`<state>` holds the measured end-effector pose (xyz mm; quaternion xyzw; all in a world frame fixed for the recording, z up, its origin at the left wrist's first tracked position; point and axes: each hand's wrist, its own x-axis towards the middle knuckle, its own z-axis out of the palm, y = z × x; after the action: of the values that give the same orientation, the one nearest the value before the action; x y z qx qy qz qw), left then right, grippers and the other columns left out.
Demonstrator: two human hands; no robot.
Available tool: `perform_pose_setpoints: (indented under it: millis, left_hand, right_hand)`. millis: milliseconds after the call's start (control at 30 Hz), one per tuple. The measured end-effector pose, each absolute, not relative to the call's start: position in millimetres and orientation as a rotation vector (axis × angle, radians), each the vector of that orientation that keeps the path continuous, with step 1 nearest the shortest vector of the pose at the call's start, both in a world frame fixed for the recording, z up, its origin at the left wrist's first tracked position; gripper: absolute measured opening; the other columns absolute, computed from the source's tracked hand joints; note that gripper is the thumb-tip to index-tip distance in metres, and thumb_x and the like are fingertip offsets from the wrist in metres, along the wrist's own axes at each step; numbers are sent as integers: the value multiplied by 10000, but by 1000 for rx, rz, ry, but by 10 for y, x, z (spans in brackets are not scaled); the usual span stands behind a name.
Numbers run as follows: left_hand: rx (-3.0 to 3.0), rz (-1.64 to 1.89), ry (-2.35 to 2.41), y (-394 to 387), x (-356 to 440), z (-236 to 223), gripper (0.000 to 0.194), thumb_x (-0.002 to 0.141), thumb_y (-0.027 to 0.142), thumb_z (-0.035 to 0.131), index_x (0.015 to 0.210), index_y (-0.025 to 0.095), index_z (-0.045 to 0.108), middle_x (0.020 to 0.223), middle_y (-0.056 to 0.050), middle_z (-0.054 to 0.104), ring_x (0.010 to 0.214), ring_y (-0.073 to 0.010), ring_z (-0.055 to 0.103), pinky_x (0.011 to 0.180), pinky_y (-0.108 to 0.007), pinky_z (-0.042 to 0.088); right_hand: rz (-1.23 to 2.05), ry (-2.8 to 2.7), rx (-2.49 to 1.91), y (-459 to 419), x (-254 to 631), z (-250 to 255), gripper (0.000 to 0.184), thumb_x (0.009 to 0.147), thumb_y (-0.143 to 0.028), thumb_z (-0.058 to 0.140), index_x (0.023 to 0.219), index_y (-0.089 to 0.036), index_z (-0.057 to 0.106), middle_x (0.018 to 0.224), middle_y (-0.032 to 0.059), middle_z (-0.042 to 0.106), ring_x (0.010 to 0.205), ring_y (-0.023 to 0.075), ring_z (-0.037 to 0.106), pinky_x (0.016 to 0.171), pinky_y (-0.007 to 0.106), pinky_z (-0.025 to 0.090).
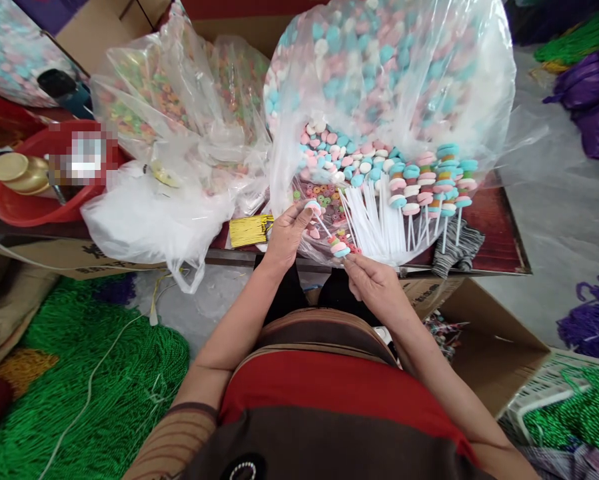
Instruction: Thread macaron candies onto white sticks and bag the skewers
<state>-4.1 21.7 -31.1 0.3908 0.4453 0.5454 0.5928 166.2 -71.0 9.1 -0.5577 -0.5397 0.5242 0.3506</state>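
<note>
My left hand pinches a pink and blue candy ring at the upper end of a thin white stick. My right hand grips the lower end of that stick, where a few candy rings sit stacked. Both hands are at the mouth of a large clear bag full of pink, blue and white candy rings. Loose white sticks lie in the bag's mouth. Finished candy skewers lean to the right of them.
A second clear bag of multicoloured ring candies and a white plastic bag lie on the dark red table. Gold twist ties, a red basin, green bead piles and a cardboard box surround me.
</note>
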Motion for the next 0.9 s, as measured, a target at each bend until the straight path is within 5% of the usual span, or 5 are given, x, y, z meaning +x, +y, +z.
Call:
perform_pose_setpoints:
  millis: [300,500,733,900]
  left_hand:
    - [1536,1291,1317,133,-116,-252,241,864,454,777,1021,272,807,1009,-40,807,1034,-229,732,990,-325,531]
    - [1647,1310,1326,112,-95,-304,234,917,431,716,1080,287,802,1077,-53,806,1004,-224,734,995,-335,525]
    - [1722,1196,1173,-38,18,-260,455,989,577,536,1188,245,774,1072,-90,807,1028,-224,722,1006,-346,529]
    - [1433,1258,1044,-70,-8,-147,481,971,617,554,1271,280,722,1278,-70,752,1166,-211,698,1052,-343,514]
  right_hand:
    - [1528,-1170,-1449,-729,1675,82,377,901,-562,607,827,-203,696,413,-79,400,388,98,312,419,256,220]
    - [1500,-1095,-1418,-776,1552,110,400,895,-591,619,870,-201,707,422,-88,392,375,93,296,403,256,202]
    - [1391,-1035,-1353,-672,1381,-45,434,897,-617,633,721,-226,570,450,-85,402,409,84,309,419,242,226]
    - [1469,-856,-1249,-566,1457,-176,410,811,-614,731,780,-220,625,548,-68,507,434,73,327,433,239,244]
